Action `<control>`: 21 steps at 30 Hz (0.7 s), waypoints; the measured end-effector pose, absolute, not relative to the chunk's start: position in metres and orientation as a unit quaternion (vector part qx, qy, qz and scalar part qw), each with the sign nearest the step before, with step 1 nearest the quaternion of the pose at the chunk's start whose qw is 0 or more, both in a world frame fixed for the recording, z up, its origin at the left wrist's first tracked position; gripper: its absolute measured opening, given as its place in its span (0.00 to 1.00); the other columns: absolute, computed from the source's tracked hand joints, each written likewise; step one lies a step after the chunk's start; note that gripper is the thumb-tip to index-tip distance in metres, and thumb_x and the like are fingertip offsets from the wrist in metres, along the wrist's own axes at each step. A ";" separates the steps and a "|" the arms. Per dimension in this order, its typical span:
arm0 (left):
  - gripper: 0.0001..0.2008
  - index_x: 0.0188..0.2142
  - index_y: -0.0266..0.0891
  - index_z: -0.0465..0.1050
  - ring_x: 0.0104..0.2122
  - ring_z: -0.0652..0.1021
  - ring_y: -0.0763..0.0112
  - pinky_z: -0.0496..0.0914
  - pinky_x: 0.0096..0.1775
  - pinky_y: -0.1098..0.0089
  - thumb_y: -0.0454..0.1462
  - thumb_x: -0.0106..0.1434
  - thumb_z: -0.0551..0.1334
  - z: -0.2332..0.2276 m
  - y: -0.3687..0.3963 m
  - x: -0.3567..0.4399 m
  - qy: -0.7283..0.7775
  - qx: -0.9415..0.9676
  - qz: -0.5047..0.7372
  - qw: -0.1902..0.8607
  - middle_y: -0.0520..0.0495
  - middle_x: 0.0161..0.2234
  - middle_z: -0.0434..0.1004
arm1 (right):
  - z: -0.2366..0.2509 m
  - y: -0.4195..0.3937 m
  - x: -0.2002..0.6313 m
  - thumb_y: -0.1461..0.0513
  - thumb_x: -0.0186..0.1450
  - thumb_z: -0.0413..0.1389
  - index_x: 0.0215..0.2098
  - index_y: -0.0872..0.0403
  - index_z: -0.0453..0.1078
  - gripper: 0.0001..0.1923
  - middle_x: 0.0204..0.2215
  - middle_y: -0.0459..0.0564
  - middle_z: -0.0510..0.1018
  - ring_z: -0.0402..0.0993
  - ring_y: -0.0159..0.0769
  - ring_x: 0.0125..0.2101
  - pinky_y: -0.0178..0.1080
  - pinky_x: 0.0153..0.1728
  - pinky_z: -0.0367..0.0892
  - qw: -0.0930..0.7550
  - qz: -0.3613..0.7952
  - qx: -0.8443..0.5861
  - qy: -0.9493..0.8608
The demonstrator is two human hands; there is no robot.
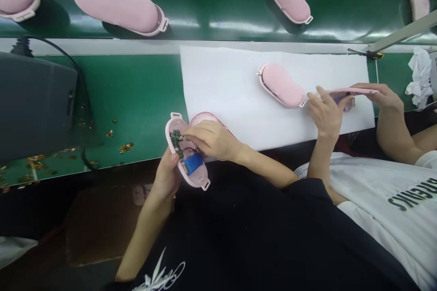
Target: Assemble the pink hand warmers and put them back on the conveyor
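Green bench with white sheet (232, 86). Left hand (167, 177) cradles open pink shell (186, 157) at the bench's near edge; blue cell and green board inside. Right hand (211, 138) pinches at the board (176, 140). Co-worker's white shirt (392, 200) print is partly cut off, unreadable; black shirt carries white script, illegible.

Left hand (167, 177): raised from below, fingers curled in a grip.
Right hand (211, 138): palm down, fingertips pinched together.
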State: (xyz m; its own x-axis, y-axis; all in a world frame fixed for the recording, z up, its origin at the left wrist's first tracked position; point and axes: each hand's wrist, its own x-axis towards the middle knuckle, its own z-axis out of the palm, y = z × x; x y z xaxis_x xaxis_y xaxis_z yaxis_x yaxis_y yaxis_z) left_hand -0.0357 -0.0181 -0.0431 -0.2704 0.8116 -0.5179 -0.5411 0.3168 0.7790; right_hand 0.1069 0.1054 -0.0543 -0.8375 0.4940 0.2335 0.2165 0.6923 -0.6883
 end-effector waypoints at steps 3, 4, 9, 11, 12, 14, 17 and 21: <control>0.36 0.49 0.36 0.79 0.47 0.82 0.54 0.83 0.47 0.64 0.58 0.51 0.78 -0.041 -0.017 -0.035 0.561 0.124 0.573 0.584 0.43 0.43 0.81 | -0.056 0.102 0.104 0.58 0.82 0.49 0.54 0.52 0.80 0.17 0.50 0.51 0.86 0.81 0.36 0.51 0.42 0.60 0.75 0.242 0.386 -0.205 -0.866; 0.36 0.49 0.36 0.79 0.47 0.82 0.54 0.83 0.46 0.64 0.58 0.51 0.78 -0.040 -0.017 -0.035 0.561 0.126 0.571 0.586 0.43 0.42 0.81 | -0.056 0.102 0.104 0.58 0.82 0.49 0.53 0.52 0.81 0.17 0.49 0.50 0.86 0.81 0.36 0.51 0.42 0.60 0.75 0.241 0.399 -0.209 -0.860; 0.36 0.50 0.36 0.79 0.44 0.82 0.57 0.84 0.44 0.65 0.59 0.52 0.78 -0.042 -0.018 -0.037 0.555 0.141 0.567 0.592 0.44 0.41 0.81 | -0.053 0.106 0.106 0.60 0.80 0.55 0.49 0.53 0.82 0.13 0.48 0.49 0.87 0.82 0.34 0.51 0.40 0.60 0.75 0.271 0.452 -0.207 -0.824; 0.38 0.51 0.35 0.79 0.41 0.83 0.58 0.84 0.43 0.65 0.59 0.51 0.78 -0.044 -0.019 -0.039 0.555 0.144 0.563 0.595 0.43 0.41 0.81 | -0.052 0.108 0.106 0.61 0.79 0.55 0.48 0.53 0.82 0.12 0.48 0.49 0.87 0.82 0.33 0.51 0.39 0.59 0.75 0.294 0.462 -0.199 -0.813; 0.39 0.52 0.35 0.78 0.40 0.83 0.58 0.84 0.42 0.64 0.59 0.51 0.78 -0.044 -0.019 -0.040 0.555 0.145 0.559 0.599 0.43 0.41 0.81 | -0.051 0.108 0.106 0.62 0.79 0.56 0.48 0.53 0.82 0.11 0.48 0.49 0.87 0.82 0.33 0.50 0.38 0.58 0.76 0.299 0.467 -0.199 -0.808; 0.41 0.54 0.36 0.77 0.39 0.84 0.56 0.84 0.41 0.63 0.60 0.51 0.78 -0.046 -0.020 -0.042 0.552 0.149 0.547 0.611 0.42 0.41 0.82 | -0.050 0.109 0.106 0.61 0.78 0.57 0.47 0.53 0.82 0.10 0.45 0.49 0.87 0.83 0.32 0.48 0.37 0.55 0.76 0.297 0.476 -0.209 -0.801; 0.42 0.57 0.37 0.77 0.42 0.85 0.52 0.84 0.40 0.61 0.60 0.52 0.77 -0.047 -0.022 -0.044 0.545 0.158 0.532 0.628 0.40 0.43 0.82 | -0.048 0.111 0.106 0.60 0.77 0.60 0.46 0.54 0.82 0.09 0.43 0.48 0.87 0.83 0.31 0.44 0.36 0.52 0.76 0.278 0.490 -0.226 -0.795; 0.43 0.57 0.38 0.77 0.39 0.85 0.53 0.84 0.38 0.62 0.62 0.51 0.77 -0.049 -0.024 -0.049 0.561 0.176 0.506 0.631 0.38 0.45 0.83 | -0.045 0.116 0.108 0.61 0.75 0.61 0.44 0.54 0.82 0.07 0.42 0.47 0.87 0.83 0.31 0.45 0.37 0.53 0.76 0.259 0.492 -0.220 -0.802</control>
